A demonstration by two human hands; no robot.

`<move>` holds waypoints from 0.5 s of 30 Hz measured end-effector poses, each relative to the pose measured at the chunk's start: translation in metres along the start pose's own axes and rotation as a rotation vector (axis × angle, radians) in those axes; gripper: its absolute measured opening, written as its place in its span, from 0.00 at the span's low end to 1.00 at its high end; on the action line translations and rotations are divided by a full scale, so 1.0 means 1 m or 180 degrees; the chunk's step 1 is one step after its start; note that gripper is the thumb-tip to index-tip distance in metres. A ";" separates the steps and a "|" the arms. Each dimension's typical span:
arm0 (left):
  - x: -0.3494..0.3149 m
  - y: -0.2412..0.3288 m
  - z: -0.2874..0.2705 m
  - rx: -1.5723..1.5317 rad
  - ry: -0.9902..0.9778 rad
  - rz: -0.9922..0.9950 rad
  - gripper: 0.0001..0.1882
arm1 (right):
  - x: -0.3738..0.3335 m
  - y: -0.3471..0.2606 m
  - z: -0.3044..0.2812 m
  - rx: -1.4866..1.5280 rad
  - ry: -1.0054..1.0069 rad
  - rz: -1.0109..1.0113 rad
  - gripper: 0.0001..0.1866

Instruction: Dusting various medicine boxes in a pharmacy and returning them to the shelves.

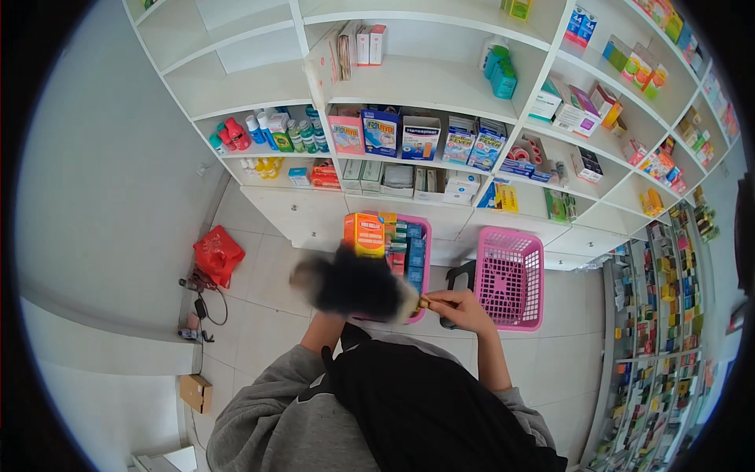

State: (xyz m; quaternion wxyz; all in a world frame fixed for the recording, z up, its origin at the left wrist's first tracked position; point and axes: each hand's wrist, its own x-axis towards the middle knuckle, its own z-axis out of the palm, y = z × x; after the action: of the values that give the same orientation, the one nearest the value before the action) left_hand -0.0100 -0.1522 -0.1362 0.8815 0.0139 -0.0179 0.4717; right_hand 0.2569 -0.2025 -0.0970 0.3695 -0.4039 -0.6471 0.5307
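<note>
My right hand (464,308) is closed round the short brown handle of a fluffy duster (358,285), and its dark, pale-ended head is blurred by motion. The duster head hangs in front of a pink basket (428,236) and covers part of it. Inside that basket are an orange box (365,234) and several smaller blue, green and red boxes. My left forearm (321,333) reaches up behind the duster. The left hand's fingers are hidden there, so what it touches does not show.
White shelves (417,75) with medicine boxes and bottles stand ahead. A second pink basket (538,275), its slotted bottom showing, sits right of the first, by a dark stool (460,287). At left lie a red bag (219,256), cables and a cardboard box (196,392). Stocked display shelves (661,338) line the right.
</note>
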 end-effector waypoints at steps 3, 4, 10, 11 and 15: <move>-0.004 0.000 0.004 0.1002 0.0305 0.0551 0.36 | -0.011 0.009 -0.002 -0.0125 0.0269 0.0372 0.13; -0.004 -0.001 0.004 0.1162 0.0893 0.0585 0.36 | -0.015 0.010 -0.003 -0.0108 0.0459 0.0606 0.13; 0.005 -0.003 0.014 0.1898 0.0522 0.1473 0.38 | -0.034 0.017 0.004 -0.0821 0.0759 -0.0001 0.11; 0.004 -0.004 0.021 0.1189 0.0526 0.1268 0.37 | -0.037 0.021 0.006 -0.0958 0.0729 -0.0291 0.11; 0.001 0.002 0.056 0.0629 -0.0067 0.0779 0.36 | -0.042 0.035 0.020 -0.0717 0.1021 -0.0431 0.09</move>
State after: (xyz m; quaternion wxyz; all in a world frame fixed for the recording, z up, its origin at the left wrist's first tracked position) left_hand -0.0119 -0.1528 -0.0803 0.8115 0.1032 0.0178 0.5749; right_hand 0.2603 -0.2451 -0.1371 0.4551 -0.4776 -0.6609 0.3577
